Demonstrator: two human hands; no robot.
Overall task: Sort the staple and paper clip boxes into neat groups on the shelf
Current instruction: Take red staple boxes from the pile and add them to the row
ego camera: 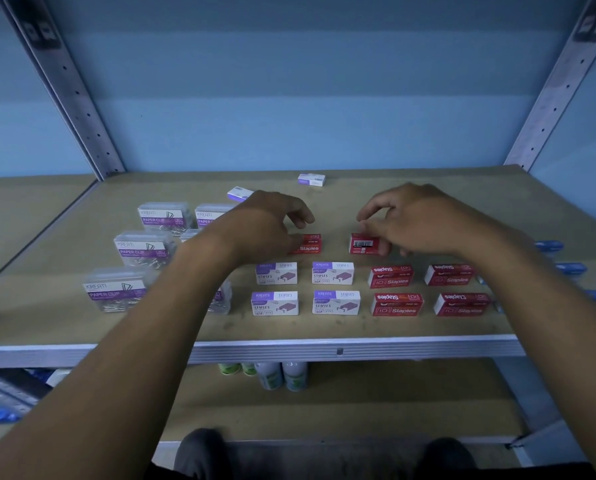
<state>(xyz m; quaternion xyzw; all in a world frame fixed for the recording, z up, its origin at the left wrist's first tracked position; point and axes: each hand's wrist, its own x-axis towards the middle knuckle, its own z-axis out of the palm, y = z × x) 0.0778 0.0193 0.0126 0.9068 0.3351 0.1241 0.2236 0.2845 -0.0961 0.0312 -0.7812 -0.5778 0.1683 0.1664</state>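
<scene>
Nearest the camera, two forearms are extended over the shelf [341, 342] edge. Beyond it, two front rows are laid out: white-and-purple staple boxes [332, 273] at centre, red staple boxes [390, 276] to their right, and clear paper clip boxes [143, 250] set apart on the left. Behind these rows, a red box [308, 244] is touched by the left hand [270, 230], fingers loosely curled over its left end; whether it is gripped cannot be told. Just right, a barcode-up red box [363, 244] is pinched by the right hand [417, 225]. Both long axes run left-right; the red group lies right and nearer, closest to the right hand. Farther back, two white boxes [311, 179] lie stray.
</scene>
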